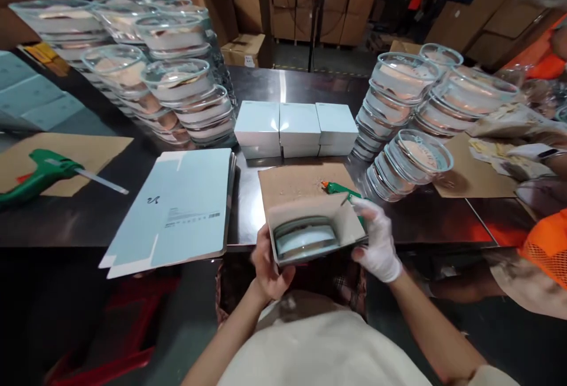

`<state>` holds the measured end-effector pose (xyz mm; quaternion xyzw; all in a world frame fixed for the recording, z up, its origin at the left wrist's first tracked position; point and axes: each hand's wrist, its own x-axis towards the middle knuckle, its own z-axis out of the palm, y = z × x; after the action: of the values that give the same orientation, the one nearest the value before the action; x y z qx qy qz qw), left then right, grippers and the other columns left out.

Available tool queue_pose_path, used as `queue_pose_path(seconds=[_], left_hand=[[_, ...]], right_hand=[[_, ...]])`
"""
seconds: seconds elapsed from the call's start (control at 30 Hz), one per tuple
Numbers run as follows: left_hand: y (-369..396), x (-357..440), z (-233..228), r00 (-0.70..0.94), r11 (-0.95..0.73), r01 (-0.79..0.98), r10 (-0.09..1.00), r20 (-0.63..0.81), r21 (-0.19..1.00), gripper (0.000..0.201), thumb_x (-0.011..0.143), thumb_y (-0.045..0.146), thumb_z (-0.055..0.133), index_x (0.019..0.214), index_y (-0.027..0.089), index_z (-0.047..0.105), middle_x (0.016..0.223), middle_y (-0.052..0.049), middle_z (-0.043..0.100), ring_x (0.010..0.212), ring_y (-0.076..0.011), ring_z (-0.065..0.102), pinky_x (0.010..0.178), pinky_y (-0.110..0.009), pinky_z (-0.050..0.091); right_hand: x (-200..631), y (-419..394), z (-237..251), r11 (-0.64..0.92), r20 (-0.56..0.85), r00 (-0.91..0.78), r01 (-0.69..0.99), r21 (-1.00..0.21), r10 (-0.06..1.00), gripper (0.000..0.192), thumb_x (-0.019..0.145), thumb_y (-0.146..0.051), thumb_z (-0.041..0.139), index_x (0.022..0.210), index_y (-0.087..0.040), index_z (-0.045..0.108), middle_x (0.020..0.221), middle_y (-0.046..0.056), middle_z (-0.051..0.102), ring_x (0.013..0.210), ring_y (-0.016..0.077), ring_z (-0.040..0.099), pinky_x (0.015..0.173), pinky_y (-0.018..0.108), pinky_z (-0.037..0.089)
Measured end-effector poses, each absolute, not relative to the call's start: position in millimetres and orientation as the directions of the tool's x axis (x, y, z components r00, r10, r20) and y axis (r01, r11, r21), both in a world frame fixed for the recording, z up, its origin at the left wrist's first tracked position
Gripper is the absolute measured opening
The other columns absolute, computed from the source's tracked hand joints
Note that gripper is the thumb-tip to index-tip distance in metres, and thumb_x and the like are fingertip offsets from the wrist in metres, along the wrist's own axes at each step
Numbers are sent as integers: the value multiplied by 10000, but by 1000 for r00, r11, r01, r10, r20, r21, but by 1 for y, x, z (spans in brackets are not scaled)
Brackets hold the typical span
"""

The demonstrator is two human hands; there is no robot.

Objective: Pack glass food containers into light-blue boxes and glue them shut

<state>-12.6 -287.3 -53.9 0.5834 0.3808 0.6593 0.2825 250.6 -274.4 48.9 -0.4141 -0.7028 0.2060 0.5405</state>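
Head view: open carton, round clear container inside, held at the near tabletop edge. Left hand fingers clamp its left wall; gloved right hand clamps the right. Judged light, thin-walled, crushable; grip at corners

Matt cardboard box, glossy dark table

Both hands hold an open carton with a clear lidded container inside: bare left hand underneath, gloved right hand at its side, above a brown cardboard sheet beside flat box blanks.
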Motion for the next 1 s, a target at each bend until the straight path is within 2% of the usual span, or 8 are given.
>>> queue_pose_path(seconds=[0.13,0.23,0.33,0.5,0.6,0.7,0.87,1.0], left_hand=[[-291,-9,-33,-149,-707,109,683,715,699,585,883,777,586,995,218,720,1218,-147,652,1110,-325,681,914,-472,575],[-292,-5,-23,-236,-642,148,716,657,753,499,917,679,627,1108,221,680,1130,-122,660,1079,-293,681,876,-429,583],[-287,-11,-20,-213,-697,192,657,723,691,514,910,677,649,1220,267,636,1148,-90,647,1067,-253,681,872,-392,586],[-274,-36,-19,61,-806,331,537,841,491,421,886,546,773,1188,258,713,927,-37,684,1104,-256,655,1012,-389,518],[-266,-35,-16,28,-783,305,576,817,542,414,934,540,721,1211,233,698,940,-40,687,1143,-245,623,1037,-374,486],[-260,-24,-14,-14,-787,300,562,827,540,477,928,634,680,1175,226,681,976,-44,655,1158,-249,614,1030,-387,483],[-274,-25,-15,-164,-723,340,583,796,601,409,869,574,767,1082,233,695,959,-32,649,1129,-268,646,1039,-426,483],[-296,-38,-19,-303,-487,290,770,562,824,392,852,563,776,1052,231,723,1067,-58,699,1242,-290,619,1056,-400,474]], right_hand=[[199,-289,18,472,470,-56,177,-864,881,623,867,-834,581,1063,-261,731,1428,132,625,1383,369,586,1179,528,474],[172,-288,32,354,362,159,77,-932,918,372,952,-573,648,1188,-285,649,1478,97,603,1365,307,602,1152,472,498],[167,-282,48,352,342,337,33,-935,877,530,872,-352,757,1328,-319,491,1528,95,549,1347,242,606,1115,424,519],[215,-278,45,111,182,276,255,-961,944,377,993,-514,541,1246,-239,584,1284,121,696,1142,240,690,1031,415,541],[251,-271,35,-330,-1,456,643,-691,890,416,967,-569,532,1059,-192,683,1160,156,725,1106,307,689,1027,465,511],[269,-258,24,-564,-217,528,688,-457,821,418,791,-520,759,1030,-179,713,1117,172,743,1115,369,695,995,473,509],[279,-242,13,-540,-364,483,299,-787,797,226,628,-339,785,739,-182,667,795,100,751,856,284,734,737,327,554],[276,-251,19,-459,-366,428,134,-878,826,300,682,-465,705,723,-185,607,682,74,721,587,189,658,552,284,525]])
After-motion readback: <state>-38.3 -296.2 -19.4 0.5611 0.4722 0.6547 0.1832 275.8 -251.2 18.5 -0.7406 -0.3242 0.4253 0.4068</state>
